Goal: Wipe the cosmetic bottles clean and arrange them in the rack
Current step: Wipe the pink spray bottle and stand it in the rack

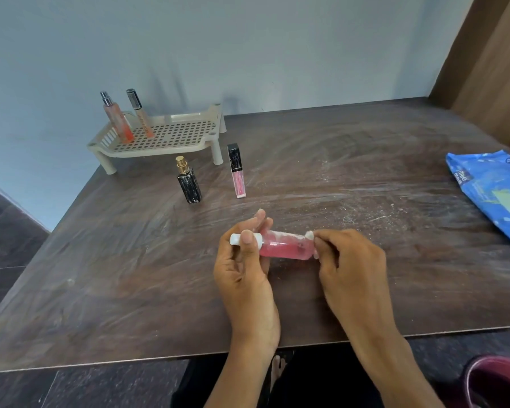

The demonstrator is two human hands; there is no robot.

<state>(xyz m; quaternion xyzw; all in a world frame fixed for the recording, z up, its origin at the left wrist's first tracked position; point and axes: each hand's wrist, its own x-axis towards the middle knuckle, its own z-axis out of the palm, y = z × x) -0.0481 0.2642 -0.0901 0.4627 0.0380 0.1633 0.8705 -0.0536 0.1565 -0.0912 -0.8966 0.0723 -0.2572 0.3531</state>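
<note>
both hands clamp a pink bottle (286, 245) above the table's (365, 172) near edge, left hand (243, 260) on its white cap, right hand (348, 260) pressing a white wipe (309, 235) to its base, long axis level, cap pointing left, its clear body smeared white.

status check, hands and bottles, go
Left hand grips pink bottle at its white cap; right hand wipes its base. Two bottles in rack, two standing on table. Nothing in the way.
</note>
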